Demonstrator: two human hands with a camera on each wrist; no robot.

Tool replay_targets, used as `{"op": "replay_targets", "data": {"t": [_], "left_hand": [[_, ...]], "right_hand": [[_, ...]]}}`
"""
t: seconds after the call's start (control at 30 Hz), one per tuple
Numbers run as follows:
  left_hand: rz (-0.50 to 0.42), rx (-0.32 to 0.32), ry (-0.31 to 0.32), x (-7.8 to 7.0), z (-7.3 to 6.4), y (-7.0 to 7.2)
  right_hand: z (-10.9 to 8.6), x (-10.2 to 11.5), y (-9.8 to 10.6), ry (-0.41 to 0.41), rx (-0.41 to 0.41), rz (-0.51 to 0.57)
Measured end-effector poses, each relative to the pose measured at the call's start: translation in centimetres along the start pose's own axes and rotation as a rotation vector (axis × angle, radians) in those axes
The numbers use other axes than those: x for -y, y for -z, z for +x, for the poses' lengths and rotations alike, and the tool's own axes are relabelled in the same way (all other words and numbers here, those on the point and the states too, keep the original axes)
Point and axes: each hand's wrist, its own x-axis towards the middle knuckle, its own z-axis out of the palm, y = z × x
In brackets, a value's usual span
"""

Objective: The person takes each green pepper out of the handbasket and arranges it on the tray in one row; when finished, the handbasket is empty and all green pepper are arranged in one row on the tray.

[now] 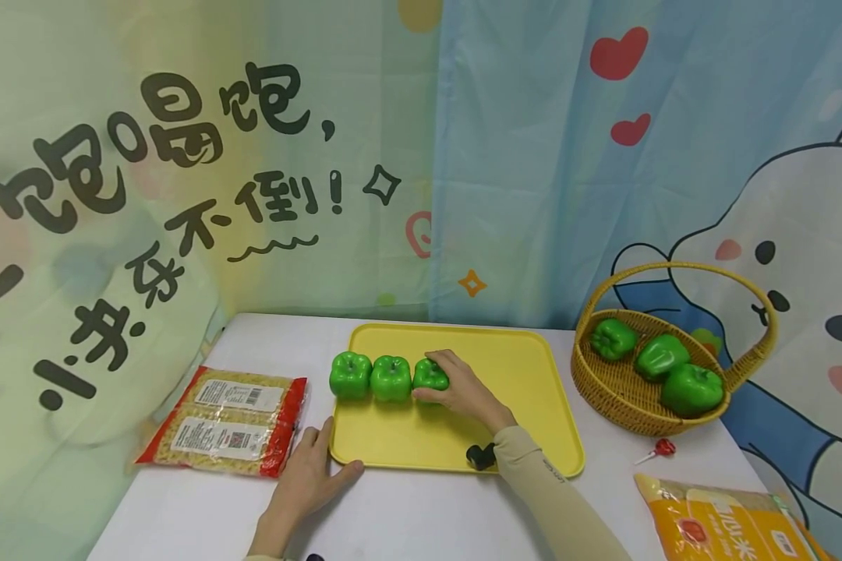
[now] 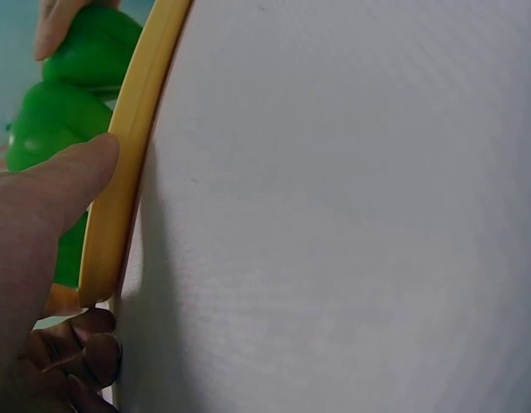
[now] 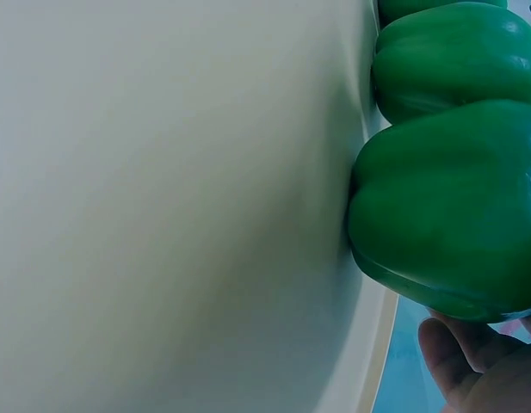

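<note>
Three green bell peppers sit in a row on a yellow tray (image 1: 407, 440), toward its left side. My right hand (image 1: 466, 393) holds the rightmost bell pepper (image 1: 429, 375) with thumb and fingers on either side of it. Left of it stand the middle bell pepper (image 1: 390, 380) and the left bell pepper (image 1: 351, 377), close together. My left hand (image 1: 309, 475) rests at the tray's front left corner, fingers along the left side. In the left wrist view its thumb (image 2: 84, 172) touches the outer rim. The right wrist view shows the held pepper (image 3: 454, 215) large, partly hiding fingers.
A wicker basket (image 1: 603, 401) with three more green peppers stands at the right. Before it lie a red lollipop (image 1: 664, 447) and an orange bag (image 1: 723, 518) of grain. A red-edged clear bag (image 1: 228, 421) lies left of the tray. A printed curtain (image 1: 512, 156) hangs behind.
</note>
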Motion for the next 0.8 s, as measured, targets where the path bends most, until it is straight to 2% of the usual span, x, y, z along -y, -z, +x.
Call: {"op": "replay_targets", "data": {"t": [0.2, 0.37, 0.63, 0.8], "left_hand": [[-0.003, 0.006, 0.006, -0.1, 0.0, 0.0], [0.001, 0.009, 0.004, -0.1, 0.1, 0.0], [0.004, 0.018, 0.006, 0.1, 0.2, -0.1], [0.003, 0.013, 0.006, 0.1, 0.2, -0.1]], "right_hand": [[-0.2, 0.2, 0.0, -0.034, -0.013, 0.007], [-0.8, 0.2, 0.8, -0.068, -0.034, 0.012], [-3.2, -0.5, 4.4, -0.084, -0.064, -0.018], [-5.0, -1.8, 7.3, -0.107, -0.115, -0.089]]}}
